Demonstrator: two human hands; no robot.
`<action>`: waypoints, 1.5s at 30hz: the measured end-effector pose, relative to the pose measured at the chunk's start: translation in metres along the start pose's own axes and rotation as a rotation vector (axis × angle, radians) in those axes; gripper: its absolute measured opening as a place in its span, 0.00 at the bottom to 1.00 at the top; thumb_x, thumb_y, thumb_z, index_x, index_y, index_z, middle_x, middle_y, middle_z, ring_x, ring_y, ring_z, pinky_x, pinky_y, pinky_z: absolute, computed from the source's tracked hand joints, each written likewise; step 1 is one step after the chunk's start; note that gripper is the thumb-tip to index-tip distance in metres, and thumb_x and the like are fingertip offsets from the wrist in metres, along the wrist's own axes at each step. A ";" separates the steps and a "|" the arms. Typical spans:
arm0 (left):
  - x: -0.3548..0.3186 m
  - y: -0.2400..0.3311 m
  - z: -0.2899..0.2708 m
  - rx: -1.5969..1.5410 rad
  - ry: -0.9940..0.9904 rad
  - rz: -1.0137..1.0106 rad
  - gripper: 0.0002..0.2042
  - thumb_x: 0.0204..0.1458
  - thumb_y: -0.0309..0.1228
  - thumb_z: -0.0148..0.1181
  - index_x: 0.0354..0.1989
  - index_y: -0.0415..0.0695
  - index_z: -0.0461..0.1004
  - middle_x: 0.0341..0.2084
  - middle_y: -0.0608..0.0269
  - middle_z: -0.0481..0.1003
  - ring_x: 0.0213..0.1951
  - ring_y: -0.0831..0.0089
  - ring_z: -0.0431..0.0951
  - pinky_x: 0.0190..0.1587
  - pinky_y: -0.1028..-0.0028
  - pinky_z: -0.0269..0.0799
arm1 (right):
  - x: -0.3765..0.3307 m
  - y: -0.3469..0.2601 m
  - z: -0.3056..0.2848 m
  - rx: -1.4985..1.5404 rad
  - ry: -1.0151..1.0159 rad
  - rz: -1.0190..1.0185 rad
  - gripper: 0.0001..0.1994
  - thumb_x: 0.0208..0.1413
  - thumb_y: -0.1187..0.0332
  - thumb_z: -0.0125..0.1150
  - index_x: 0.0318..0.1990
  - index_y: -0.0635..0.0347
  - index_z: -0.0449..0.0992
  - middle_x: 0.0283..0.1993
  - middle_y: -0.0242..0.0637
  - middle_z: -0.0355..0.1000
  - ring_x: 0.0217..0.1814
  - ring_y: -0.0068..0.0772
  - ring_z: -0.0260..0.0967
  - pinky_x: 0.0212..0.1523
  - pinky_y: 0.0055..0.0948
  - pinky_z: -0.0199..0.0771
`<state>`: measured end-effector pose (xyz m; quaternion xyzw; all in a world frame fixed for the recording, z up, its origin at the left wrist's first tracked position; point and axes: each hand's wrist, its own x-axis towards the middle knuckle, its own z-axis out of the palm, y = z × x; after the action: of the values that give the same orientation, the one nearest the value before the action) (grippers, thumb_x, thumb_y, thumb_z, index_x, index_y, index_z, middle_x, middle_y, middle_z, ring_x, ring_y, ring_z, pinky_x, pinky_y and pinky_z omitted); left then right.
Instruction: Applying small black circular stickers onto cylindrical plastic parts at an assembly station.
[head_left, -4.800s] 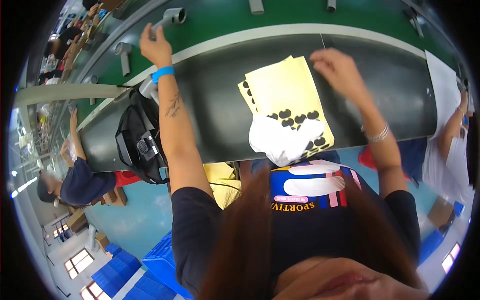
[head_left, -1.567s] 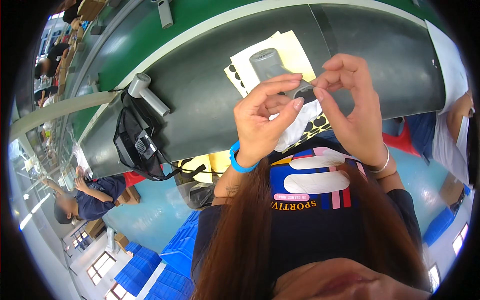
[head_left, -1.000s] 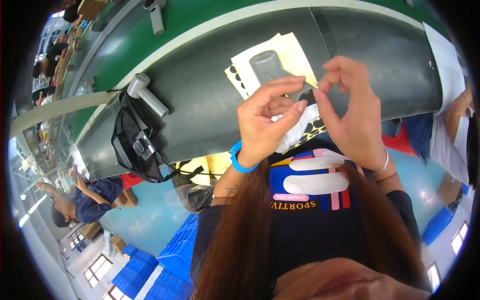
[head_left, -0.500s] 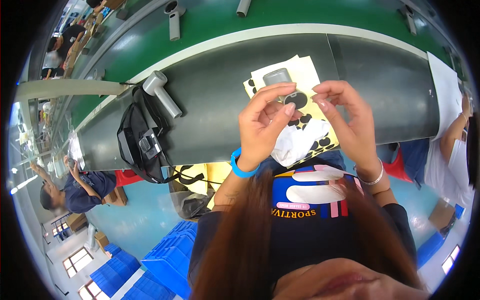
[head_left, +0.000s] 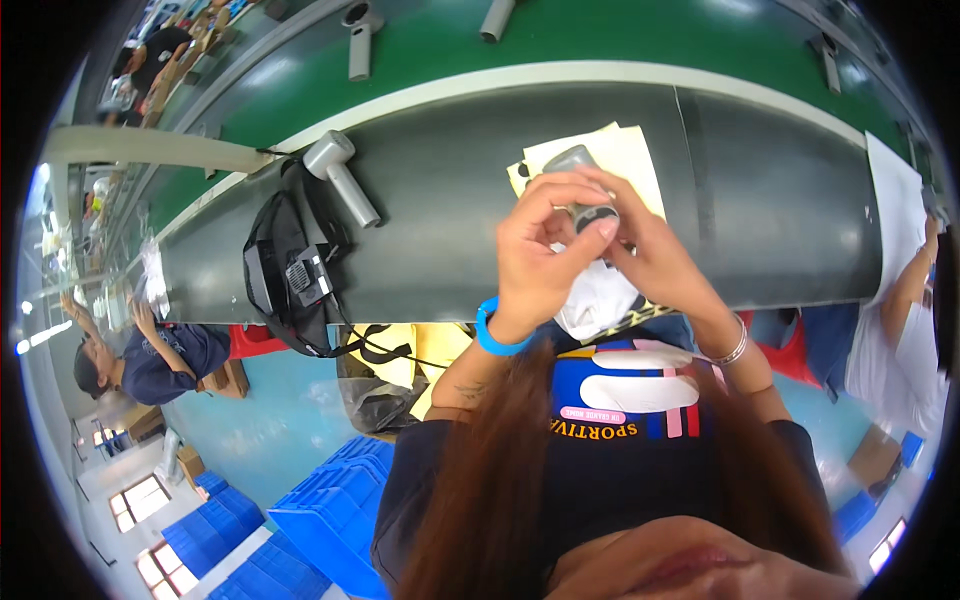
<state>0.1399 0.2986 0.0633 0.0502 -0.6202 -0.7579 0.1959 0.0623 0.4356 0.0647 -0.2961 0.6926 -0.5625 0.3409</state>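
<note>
"Dark tabletop (head_left: 450,200): where's the held grey hair dryer (head_left: 575,157)?"
"Above yellow sheets (head_left: 642,178) reaching its near edge; left hand (head_left: 535,245) clamped around the handle (head_left: 597,213)."
"Right hand (head_left: 660,255)?"
"Beside it; closure obscured, cannot tell."

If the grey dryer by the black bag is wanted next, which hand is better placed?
Probably the left hand: it is nearer that grey dryer beside the black bag. The right hand is farther across. Both are at the held dryer, so the left would need freeing first.

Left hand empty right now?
No: the left hand grips the near end of a gray hair dryer over the yellow sheets.
</note>
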 end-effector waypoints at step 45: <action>0.159 0.064 -0.106 0.505 0.469 0.420 0.21 0.56 0.28 0.56 0.55 0.31 0.61 0.47 0.46 0.71 0.47 0.64 0.73 0.51 0.71 0.71 | 0.114 0.034 -0.158 -0.991 0.398 -0.128 0.36 0.51 0.59 0.62 0.65 0.54 0.51 0.64 0.59 0.51 0.68 0.60 0.45 0.61 0.57 0.49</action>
<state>0.0423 0.1342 0.1278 0.1405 -0.7222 -0.4933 0.4640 -0.1334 0.4423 0.0370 -0.3507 0.9069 -0.2333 -0.0126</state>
